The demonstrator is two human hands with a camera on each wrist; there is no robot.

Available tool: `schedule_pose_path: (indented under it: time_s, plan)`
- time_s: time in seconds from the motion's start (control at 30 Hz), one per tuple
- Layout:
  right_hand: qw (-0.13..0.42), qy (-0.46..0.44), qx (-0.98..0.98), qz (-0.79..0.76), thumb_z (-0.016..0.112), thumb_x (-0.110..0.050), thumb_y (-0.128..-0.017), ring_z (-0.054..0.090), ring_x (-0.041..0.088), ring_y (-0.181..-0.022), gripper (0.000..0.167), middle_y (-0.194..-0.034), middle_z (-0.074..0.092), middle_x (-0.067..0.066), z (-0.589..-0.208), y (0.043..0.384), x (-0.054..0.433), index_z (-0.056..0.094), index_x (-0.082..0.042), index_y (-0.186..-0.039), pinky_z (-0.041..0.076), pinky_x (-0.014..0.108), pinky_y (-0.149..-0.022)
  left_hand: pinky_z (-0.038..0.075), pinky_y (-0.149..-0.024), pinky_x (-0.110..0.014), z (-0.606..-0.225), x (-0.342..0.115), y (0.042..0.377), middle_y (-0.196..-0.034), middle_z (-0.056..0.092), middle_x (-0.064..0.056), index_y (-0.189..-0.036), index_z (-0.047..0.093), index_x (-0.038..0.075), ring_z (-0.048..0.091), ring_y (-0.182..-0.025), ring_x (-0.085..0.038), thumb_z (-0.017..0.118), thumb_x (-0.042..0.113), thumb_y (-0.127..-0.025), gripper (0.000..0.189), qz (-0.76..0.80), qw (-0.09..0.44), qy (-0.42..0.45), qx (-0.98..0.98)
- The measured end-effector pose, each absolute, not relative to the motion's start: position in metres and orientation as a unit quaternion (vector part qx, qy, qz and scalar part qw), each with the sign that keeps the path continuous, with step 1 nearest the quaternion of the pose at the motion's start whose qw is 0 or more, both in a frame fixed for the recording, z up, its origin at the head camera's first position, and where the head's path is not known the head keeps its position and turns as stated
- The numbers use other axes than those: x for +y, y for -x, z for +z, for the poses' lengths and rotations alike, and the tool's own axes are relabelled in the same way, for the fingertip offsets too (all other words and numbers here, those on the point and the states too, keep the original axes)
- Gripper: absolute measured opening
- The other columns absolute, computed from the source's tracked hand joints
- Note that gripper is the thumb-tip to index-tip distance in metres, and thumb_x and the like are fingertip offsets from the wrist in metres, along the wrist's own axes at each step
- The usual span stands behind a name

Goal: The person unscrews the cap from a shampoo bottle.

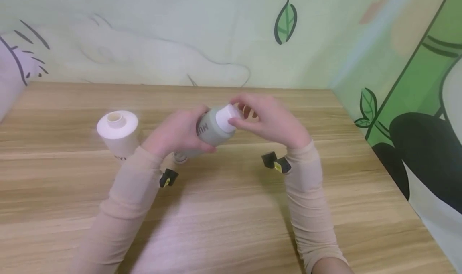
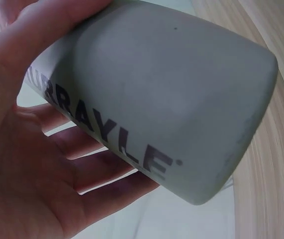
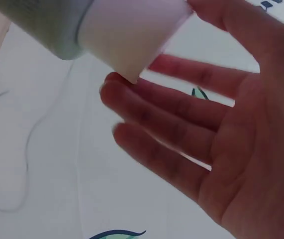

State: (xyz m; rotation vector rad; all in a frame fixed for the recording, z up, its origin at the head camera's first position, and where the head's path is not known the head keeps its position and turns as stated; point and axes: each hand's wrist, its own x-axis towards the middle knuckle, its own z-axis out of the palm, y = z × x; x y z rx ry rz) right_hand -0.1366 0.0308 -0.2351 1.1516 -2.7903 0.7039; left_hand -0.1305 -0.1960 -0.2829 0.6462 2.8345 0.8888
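My left hand grips a grey-green bottle, its thumb and fingers wrapped round the body. Dark lettering runs along the side, and the left wrist view shows the bottle's rounded base. The bottle is held tilted above the table, capped end up and to the right. On that end sits a white cap. My right hand pinches the cap's outer end between thumb and fingertips. In the right wrist view the thumb is at one edge of the cap, with the other fingers spread below.
A white bottle with an uncapped neck stands on the wooden table to the left, partly behind the left forearm. A small round pale object lies below the held bottle, partly hidden. A painted wall borders the table's back.
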Motion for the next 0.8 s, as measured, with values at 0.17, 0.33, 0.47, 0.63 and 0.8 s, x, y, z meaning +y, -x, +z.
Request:
schedule_pose_path:
  time_s: [0.17, 0.33, 0.47, 0.63, 0.8]
  plan:
    - [0.024, -0.432, -0.874, 0.221, 0.068, -0.018, -0.088, 0.059, 0.018, -0.106, 0.043, -0.122, 0.064, 0.006, -0.2347, 0.1371, 0.0364, 0.058, -0.007, -0.129, 0.051, 0.034, -0.094, 0.050, -0.094, -0.050, -0.2829, -0.1962, 0.1302, -0.118, 0.065, -0.013, -0.130, 0.050, 0.010, 0.063, -0.105, -0.031, 0.088, 0.029, -0.063, 0.079, 0.291, 0.049, -0.211, 0.932]
    - [0.013, -0.462, -0.857, 0.226, 0.068, -0.014, -0.088, 0.054, 0.021, -0.121, 0.045, -0.130, 0.058, 0.008, -0.2359, 0.1367, 0.0407, 0.056, -0.007, -0.131, 0.046, 0.038, -0.105, 0.050, -0.094, -0.050, -0.2839, -0.1962, 0.1283, -0.118, 0.065, -0.013, -0.129, 0.049, 0.009, 0.063, -0.105, -0.031, 0.088, 0.028, -0.064, 0.078, 0.290, 0.056, -0.215, 0.931]
    - [0.005, -0.442, -0.862, 0.246, 0.068, -0.020, -0.089, 0.053, 0.022, -0.121, 0.056, -0.134, 0.056, 0.010, -0.2351, 0.1376, 0.0397, 0.047, -0.004, -0.139, 0.044, 0.039, -0.107, 0.051, -0.094, -0.050, -0.2830, -0.1959, 0.1278, -0.118, 0.065, -0.013, -0.131, 0.049, 0.009, 0.063, -0.104, -0.031, 0.088, 0.028, -0.063, 0.081, 0.290, 0.051, -0.216, 0.931]
    - [0.020, -0.402, -0.886, 0.228, 0.067, -0.031, -0.090, 0.056, 0.019, -0.113, 0.058, -0.128, 0.060, 0.008, -0.2349, 0.1395, 0.0364, 0.048, -0.004, -0.138, 0.048, 0.036, -0.101, 0.052, -0.093, -0.049, -0.2832, -0.1946, 0.1293, -0.116, 0.066, -0.012, -0.131, 0.049, 0.010, 0.064, -0.103, -0.029, 0.088, 0.030, -0.063, 0.082, 0.293, 0.048, -0.209, 0.932]
    - [0.038, -0.404, -0.890, 0.208, 0.068, -0.031, -0.089, 0.059, 0.015, -0.101, 0.044, -0.112, 0.065, 0.003, -0.2374, 0.1401, 0.0361, 0.058, -0.007, -0.125, 0.051, 0.032, -0.091, 0.051, -0.093, -0.049, -0.2857, -0.1934, 0.1312, -0.117, 0.065, -0.012, -0.131, 0.048, 0.009, 0.063, -0.103, -0.029, 0.088, 0.030, -0.063, 0.082, 0.293, 0.053, -0.212, 0.931]
